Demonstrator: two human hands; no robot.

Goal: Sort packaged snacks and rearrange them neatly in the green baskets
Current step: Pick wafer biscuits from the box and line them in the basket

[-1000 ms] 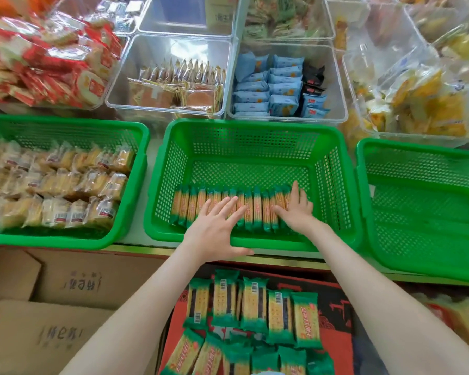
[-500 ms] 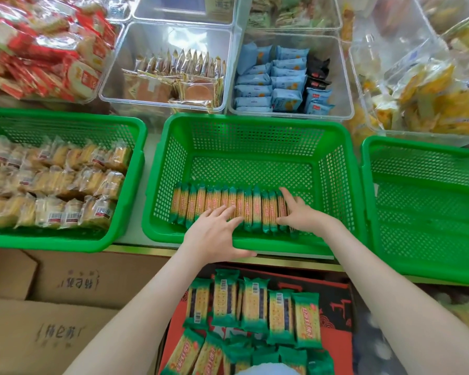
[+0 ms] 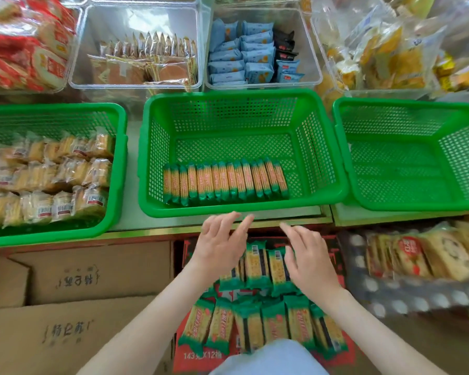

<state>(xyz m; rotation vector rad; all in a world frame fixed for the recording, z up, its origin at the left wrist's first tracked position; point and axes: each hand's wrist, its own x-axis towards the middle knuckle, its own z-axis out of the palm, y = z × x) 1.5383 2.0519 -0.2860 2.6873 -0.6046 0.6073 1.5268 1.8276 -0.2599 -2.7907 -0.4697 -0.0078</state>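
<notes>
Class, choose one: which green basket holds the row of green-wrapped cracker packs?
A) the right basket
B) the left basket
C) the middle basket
C: the green-wrapped cracker packs stand in one row along the front of the middle basket.

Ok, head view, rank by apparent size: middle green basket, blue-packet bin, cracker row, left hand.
1. middle green basket
2. blue-packet bin
3. cracker row
4. left hand, smallest even though nearest the camera
</notes>
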